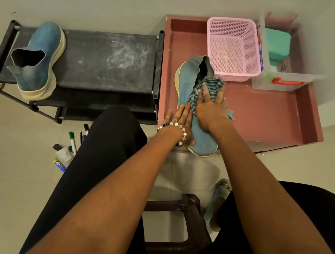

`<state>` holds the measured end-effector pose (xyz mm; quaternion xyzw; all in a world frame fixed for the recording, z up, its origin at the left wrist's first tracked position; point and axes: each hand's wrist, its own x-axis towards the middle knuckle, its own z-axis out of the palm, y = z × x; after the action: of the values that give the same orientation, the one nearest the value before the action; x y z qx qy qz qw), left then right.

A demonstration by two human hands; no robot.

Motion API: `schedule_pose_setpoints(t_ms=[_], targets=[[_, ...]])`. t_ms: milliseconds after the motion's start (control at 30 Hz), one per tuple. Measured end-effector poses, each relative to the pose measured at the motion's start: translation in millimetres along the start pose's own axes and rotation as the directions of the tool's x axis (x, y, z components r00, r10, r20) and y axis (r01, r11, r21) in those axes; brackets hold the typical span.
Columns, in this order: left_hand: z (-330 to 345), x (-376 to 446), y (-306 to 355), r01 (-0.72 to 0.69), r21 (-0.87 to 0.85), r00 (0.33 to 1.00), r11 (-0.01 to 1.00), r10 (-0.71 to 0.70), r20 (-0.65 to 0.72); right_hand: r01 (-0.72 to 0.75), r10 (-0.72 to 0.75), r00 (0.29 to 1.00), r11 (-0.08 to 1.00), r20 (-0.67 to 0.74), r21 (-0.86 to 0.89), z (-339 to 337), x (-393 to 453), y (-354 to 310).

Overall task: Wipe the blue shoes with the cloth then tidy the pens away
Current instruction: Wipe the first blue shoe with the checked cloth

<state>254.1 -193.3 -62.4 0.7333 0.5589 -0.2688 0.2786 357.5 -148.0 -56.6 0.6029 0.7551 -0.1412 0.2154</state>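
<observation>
Head view: a worn blue fabric shoe (191, 91) with a cream sole lies in a pink tray-topped table (272, 116); the right hand (210, 109) presses a striped blue cloth (209, 87) flat on it, the left hand (179, 120) steadies it with straight fingers, above a beige tiled floor (4, 167).

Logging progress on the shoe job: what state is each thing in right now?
Blue shoe on pink tray: on its side, being wiped.
Striped cloth: pressed on it under the right hand.
Left hand: flat, steadying it.
Blue shoe on black rack: upright, untouched.
Pink plastic basket: empty.
Pens on floor: scattered.

Pink basket (232, 47) beside clear box (286, 83)
</observation>
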Motion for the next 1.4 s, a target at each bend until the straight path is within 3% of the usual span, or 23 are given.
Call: schedule_pose_setpoints(t_ms=[100,300,467,900,1033,1200,1400], targets=[[0,-4,0,-0.011,-0.005,1.0,1.0,0.011,-0.015,0.075,-0.076,0.997,0.996,-0.021,-0.042,16,-21,6],[2,-9,0,-0.027,0.032,0.998,0.999,0.028,-0.052,0.15,-0.142,0.988,0.98,0.064,-0.134,48,-94,2],[-3,-12,1,-0.039,0.028,0.998,0.999,0.041,-0.043,0.229,-0.223,0.973,0.939,0.054,-0.258,43,-94,9],[-3,-1,0,-0.008,-0.006,1.0,1.0,0.008,0.016,0.04,-0.074,0.994,0.925,-0.075,-0.379,7,-3,2],[-4,-4,2,0.002,0.005,0.999,1.0,-0.002,0.033,0.032,-0.058,0.996,0.939,-0.066,-0.343,5,-2,-2],[0,-5,-1,-0.02,-0.018,1.0,1.0,0.02,0.002,0.205,-0.222,0.975,0.935,-0.024,-0.29,23,-45,10],[6,-8,-1,-0.047,0.017,0.994,0.999,0.048,-0.093,0.294,-0.289,0.956,0.945,0.056,-0.145,36,-110,4]])
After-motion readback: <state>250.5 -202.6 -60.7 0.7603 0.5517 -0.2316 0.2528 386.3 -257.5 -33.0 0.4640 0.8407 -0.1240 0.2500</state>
